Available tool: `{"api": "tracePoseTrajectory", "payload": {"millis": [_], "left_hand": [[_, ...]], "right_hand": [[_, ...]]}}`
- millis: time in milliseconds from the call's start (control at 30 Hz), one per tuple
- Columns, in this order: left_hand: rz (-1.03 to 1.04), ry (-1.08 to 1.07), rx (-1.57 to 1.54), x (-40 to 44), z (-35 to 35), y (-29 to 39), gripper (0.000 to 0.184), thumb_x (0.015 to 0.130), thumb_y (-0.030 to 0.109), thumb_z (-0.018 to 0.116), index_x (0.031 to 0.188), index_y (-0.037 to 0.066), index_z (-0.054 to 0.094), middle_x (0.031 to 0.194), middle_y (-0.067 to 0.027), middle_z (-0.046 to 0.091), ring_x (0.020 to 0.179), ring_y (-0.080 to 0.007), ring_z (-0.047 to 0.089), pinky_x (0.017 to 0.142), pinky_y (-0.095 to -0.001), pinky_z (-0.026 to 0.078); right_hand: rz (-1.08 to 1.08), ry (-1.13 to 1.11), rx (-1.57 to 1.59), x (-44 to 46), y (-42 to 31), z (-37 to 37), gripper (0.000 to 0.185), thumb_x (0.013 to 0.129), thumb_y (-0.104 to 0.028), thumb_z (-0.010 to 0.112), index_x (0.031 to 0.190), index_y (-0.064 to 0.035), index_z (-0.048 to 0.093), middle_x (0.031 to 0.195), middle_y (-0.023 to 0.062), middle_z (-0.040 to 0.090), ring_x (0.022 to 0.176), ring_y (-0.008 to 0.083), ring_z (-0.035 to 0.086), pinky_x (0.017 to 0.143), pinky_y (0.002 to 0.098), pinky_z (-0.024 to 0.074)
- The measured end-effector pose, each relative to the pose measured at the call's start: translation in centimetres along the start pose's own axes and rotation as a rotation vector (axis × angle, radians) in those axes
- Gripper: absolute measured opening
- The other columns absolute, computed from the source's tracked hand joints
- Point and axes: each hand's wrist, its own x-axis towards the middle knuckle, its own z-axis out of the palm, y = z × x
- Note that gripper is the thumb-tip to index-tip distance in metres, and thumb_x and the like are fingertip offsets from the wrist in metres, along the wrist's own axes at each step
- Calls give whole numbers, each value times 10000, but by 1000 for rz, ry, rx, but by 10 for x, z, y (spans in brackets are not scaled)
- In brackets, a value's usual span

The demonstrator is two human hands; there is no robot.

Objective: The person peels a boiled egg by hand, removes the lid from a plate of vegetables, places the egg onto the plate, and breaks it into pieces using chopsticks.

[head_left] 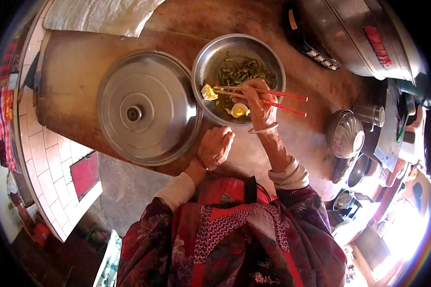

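A round metal bowl [212,49] on the wooden table holds chopped green vegetables [244,71] and yellow-and-white egg pieces. My right hand [260,106], with a bangle at the wrist, is closed around red-ended chopsticks [292,95] over the bowl. Their tips touch an egg piece [209,92] at the bowl's left side. Another egg piece [239,110] lies near the lower rim, just left of my right hand. My left hand [215,146] rests on the table below the bowl, its fingers curled in; whether they hold anything is hidden.
Left of the bowl lies a large round metal lid [148,119] with a dark knob. A pale cloth [100,16] covers the table's back left. At the right stand a big metal pot [359,38], a black appliance with buttons [316,52], and stacked glass bowls [345,134].
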Motion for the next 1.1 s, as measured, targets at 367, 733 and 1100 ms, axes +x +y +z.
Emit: {"api": "tracePoseTrajectory", "payload": {"millis": [367, 733, 1100], "left_hand": [[19, 2, -18, 2, -5, -1, 169, 813, 108, 605, 961, 45, 555, 955, -102, 551, 806, -280, 537, 697, -401, 421], [12, 12, 8, 2, -2, 1, 175, 803, 106, 607, 960, 49, 556, 969, -93, 549, 815, -279, 535, 699, -412, 416], [9, 16, -25, 2, -3, 0, 168, 798, 109, 616, 945, 50, 562, 945, -97, 559, 820, -283, 543, 694, -416, 422]], "right_hand": [[118, 117, -48, -36, -28, -58, 222, 893, -150, 554, 938, 67, 541, 850, 180, 622, 726, 235, 658, 576, 327, 586], [-11, 18, 63, -28, 1, -12, 210, 912, -158, 542, 964, 45, 521, 905, 145, 580, 814, 229, 635, 688, 349, 586], [-66, 25, -205, -48, -6, -45, 149, 883, -128, 561, 904, 19, 578, 792, 131, 655, 725, 198, 654, 617, 309, 530]]}}
